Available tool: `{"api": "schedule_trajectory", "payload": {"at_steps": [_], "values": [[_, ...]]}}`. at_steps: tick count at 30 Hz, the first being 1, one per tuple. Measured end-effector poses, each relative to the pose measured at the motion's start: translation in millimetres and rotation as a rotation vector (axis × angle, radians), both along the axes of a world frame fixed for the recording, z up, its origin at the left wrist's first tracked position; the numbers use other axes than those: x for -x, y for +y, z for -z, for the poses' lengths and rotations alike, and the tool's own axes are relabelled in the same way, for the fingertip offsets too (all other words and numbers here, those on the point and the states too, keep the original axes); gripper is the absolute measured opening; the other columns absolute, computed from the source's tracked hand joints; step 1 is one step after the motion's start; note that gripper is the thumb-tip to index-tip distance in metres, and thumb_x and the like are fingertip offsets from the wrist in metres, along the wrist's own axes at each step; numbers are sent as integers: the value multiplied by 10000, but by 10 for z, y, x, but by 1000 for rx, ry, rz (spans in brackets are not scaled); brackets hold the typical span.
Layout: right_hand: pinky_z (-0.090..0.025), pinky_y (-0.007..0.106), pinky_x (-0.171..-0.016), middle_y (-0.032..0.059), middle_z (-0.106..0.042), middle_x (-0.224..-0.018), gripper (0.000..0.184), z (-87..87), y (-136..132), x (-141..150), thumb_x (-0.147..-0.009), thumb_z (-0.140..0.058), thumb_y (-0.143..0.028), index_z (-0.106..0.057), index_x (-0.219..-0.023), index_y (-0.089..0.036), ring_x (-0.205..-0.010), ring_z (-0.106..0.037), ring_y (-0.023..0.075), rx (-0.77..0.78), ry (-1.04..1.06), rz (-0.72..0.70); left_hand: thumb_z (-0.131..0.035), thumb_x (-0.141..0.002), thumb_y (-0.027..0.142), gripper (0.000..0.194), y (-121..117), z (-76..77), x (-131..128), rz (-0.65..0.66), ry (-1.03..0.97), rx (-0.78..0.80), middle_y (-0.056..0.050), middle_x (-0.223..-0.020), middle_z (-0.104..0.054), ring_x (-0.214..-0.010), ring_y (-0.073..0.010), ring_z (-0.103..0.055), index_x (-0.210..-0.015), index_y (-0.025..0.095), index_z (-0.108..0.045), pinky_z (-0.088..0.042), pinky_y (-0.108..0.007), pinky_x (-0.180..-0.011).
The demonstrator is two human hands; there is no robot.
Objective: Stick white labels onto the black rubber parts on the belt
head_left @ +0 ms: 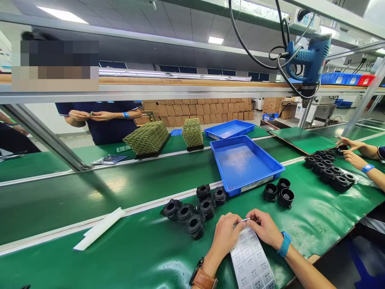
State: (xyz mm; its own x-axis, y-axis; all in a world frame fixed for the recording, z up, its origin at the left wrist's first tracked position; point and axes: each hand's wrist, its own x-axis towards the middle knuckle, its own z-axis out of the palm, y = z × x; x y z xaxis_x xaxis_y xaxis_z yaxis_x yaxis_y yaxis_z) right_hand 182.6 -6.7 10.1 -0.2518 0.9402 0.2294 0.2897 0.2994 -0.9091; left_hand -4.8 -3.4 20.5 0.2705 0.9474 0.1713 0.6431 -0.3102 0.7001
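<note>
Right now both hands meet over the near edge of the green worktop (144, 257), pinching the top of a sheet of small labels (251, 261) that trails back toward the person. The left hand (225, 237) has its grip closed on the sheet's upper left edge, and the right hand (264, 228) has its grip closed on the upper right, thumb and forefinger seemingly at a label's corner. Just beyond the left hand sits a cluster of black round parts (192, 210), with three more (279, 192) beside the blue tray (243, 164). Peeling cleanly likely calls for holding the backing taut with the left hand while the right lifts one corner slowly, so the label does not curl or tear. Keeping the sheet low and near the parts should shorten the carry.
</note>
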Motion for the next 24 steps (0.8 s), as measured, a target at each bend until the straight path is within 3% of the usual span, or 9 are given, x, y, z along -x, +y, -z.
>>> {"api": "schedule_trajectory", "payload": {"at_steps": [7,16,24], "values": [[-437,249,-627,-9,-615,-744,155,-13,-1,-5,-896,-618,-331,-632,-856,-182,-666,-539,133,40,17,-8,-560,-889,303,183,-9,-45,-5,21,15,-33,-51,-841,-679,-846,-233,-580,-780,217,-677,-358,-368,-784],[-454,257,-634,2,-648,-757,83,-53,-18,23,-875,-619,-257,-652,-829,-196,-674,-561,144,-71,-37,56,-580,-853,318,171,-1,-18,15,-3,-30,-6,-53,-834,-684,-835,-241,-587,-772,231,-702,-387,-361,-772],[-487,289,-719,41,-704,-837,158,61,76,10,-949,-566,-219,-713,-892,-228,-781,-644,181,-388,-217,94,-595,-811,304,125,80,123,6,-21,-176,47,-25,-817,-690,-795,-219,-600,-809,219,-686,-404,-316,-733]]}}
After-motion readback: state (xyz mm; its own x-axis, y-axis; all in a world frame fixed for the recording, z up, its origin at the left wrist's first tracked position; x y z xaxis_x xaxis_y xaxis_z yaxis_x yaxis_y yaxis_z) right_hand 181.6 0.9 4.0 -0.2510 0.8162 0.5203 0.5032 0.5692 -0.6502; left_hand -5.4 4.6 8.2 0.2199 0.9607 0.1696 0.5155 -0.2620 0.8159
